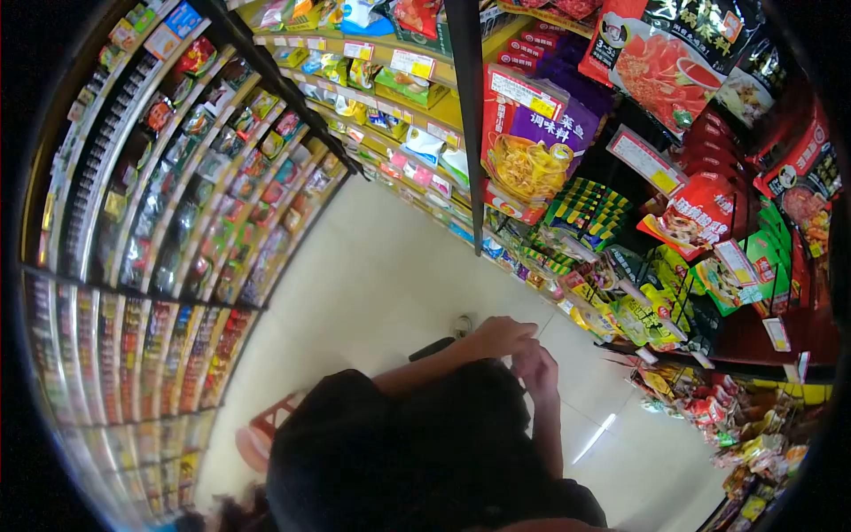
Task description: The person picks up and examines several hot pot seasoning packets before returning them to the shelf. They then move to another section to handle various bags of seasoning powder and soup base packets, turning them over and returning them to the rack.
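Note:
My left hand [505,336] is out in front of my dark top [417,452], fingers curled. Just below and to its right, my right hand [535,366] meets it, also with bent fingers. The two hands touch at the fingertips. Anything between them is hidden or too small to make out. Neither hand touches the shelves. Nearest on the right hang yellow-green packets [645,316] on hooks. A shoe [463,325] shows on the floor just beyond my hands.
Tall shelves [177,186] of small packets line the left side. Ahead, a dark post [468,115] divides shelving from hanging purple seasoning packs [541,146] and red packs [696,213]. Loose bagged goods [709,408] lie low at right. A pinkish stool [257,443] stands on the pale floor [355,266].

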Available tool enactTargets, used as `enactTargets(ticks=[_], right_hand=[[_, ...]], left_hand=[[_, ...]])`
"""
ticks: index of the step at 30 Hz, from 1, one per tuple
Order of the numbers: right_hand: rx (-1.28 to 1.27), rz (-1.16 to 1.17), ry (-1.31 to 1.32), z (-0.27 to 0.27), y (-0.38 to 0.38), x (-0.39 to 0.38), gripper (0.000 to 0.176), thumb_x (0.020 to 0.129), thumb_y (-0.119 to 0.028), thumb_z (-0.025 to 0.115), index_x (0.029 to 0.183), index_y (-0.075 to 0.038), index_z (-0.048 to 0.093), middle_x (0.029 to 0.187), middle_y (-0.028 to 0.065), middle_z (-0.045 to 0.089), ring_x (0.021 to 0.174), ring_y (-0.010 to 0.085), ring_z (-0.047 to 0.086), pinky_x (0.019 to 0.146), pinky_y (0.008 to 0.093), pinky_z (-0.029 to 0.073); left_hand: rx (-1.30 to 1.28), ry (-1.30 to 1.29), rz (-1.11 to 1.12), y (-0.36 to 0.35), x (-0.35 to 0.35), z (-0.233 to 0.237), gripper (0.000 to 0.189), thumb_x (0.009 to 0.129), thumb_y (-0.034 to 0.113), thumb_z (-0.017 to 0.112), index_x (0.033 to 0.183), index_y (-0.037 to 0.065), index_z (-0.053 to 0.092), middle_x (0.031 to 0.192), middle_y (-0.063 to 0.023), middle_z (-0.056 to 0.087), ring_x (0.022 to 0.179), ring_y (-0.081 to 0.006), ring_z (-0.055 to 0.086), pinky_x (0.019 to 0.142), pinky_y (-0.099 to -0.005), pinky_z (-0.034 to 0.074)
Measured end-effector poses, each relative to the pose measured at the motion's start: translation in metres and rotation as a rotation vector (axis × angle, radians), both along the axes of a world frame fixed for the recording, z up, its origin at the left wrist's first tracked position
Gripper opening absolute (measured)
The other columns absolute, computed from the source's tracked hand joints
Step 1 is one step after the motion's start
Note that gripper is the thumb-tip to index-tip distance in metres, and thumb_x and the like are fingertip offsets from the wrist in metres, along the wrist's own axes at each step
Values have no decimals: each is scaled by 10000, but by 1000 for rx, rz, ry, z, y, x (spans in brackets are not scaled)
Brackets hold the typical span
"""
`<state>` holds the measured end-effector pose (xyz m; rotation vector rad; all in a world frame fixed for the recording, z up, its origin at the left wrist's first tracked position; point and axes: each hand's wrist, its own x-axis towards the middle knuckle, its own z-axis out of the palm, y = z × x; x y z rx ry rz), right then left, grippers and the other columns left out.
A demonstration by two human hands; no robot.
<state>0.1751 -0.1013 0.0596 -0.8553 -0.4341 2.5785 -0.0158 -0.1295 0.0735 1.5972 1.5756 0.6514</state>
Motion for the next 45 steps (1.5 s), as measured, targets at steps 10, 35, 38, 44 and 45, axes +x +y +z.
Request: enactTargets(ticks=[10, 35, 38, 44, 45], right_hand=[[494, 576, -225, -14, 36, -63, 502, 1060, -484, 491, 1035, -45, 733, 878, -4, 679, 786, 107, 599, 689, 264, 450], [1521, -32, -371, 168, 38, -488, 208, 976, -62, 650, 1177, -45, 700, 989, 94, 694, 830, 170, 683, 672, 290, 554], [1776, -411, -510, 222, 69, -512, 278, 988, -58, 619, 1255, -51, 695, 1183, 113, 667, 877, 158, 705, 725, 288, 574], [1883, -755, -726, 270, 104, -575, 357, 1000, -105, 623, 1349, -153, 683, 1412, 163, 556, 842, 166, 721, 707, 282, 583], [1799, -752, -783, 274, 106, -586, 358, 1001, -118, 628, 1352, -166, 682, 1430, 160, 542, 836, 168, 721, 708, 289, 583]], left_hand=[[-116, -88, 518, -52, -20, -30, 189, 966, 214, 577, 1077, 81, 501, 886, -199, 689, 868, -456, 681, 737, -548, 499], [17, -201, 933, -191, -424, -21, 324, 1007, 310, 645, 853, 32, 583, 685, -163, 632, 609, -321, 630, 596, -413, 492], [23, -138, 881, -172, -448, -40, 286, 1014, 294, 635, 900, 36, 592, 716, -166, 656, 660, -351, 671, 626, -432, 521], [18, -146, 628, -108, -493, -11, 236, 1005, 279, 646, 972, 48, 610, 813, -170, 689, 753, -347, 672, 687, -436, 524], [48, -76, 579, -99, -504, -3, 243, 1005, 296, 638, 975, 57, 606, 817, -175, 689, 767, -385, 677, 678, -459, 521]])
